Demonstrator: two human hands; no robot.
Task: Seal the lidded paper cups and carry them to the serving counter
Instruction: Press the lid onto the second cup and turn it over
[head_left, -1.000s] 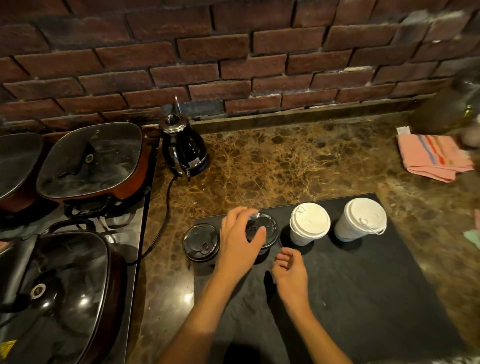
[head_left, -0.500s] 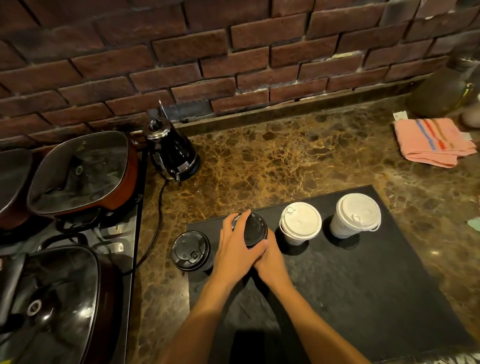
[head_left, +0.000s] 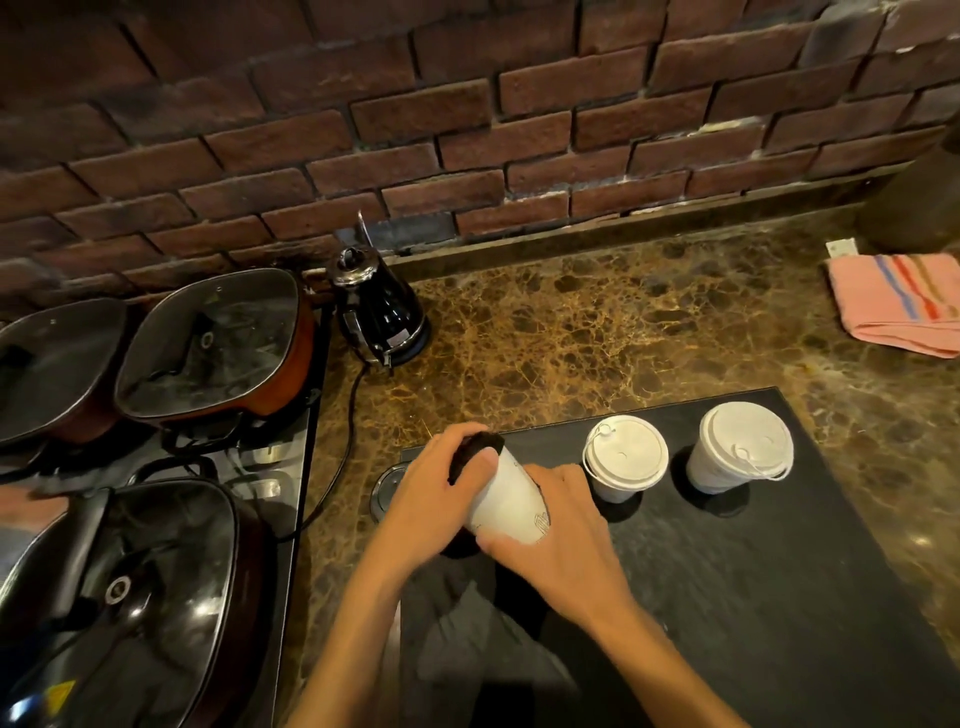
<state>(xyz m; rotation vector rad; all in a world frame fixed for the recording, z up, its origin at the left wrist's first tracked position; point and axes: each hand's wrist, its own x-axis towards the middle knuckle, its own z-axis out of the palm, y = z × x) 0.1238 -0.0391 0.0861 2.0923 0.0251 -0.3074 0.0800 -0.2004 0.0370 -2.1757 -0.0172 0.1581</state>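
A white paper cup with a black lid (head_left: 506, 501) is tilted away from me over the black mat (head_left: 753, 571). My left hand (head_left: 441, 488) grips its black lid at the top. My right hand (head_left: 558, 540) wraps round the cup's lower body. Two white-lidded paper cups stand upright on the mat to the right, one (head_left: 625, 457) close by and one (head_left: 740, 447) farther right. Another black-lidded cup (head_left: 384, 491) stands at the mat's left edge, mostly hidden behind my left hand.
A black electric kettle (head_left: 379, 312) with its cord stands near the brick wall. Lidded electric pans (head_left: 213, 343) (head_left: 119, 597) fill the left side. A pink striped cloth (head_left: 898, 301) lies at the right on the marble counter (head_left: 597, 332).
The black-lidded cup stood upright with my left hand on its lid. My right hand came to its side, and both hands now hold it tilted off the mat.
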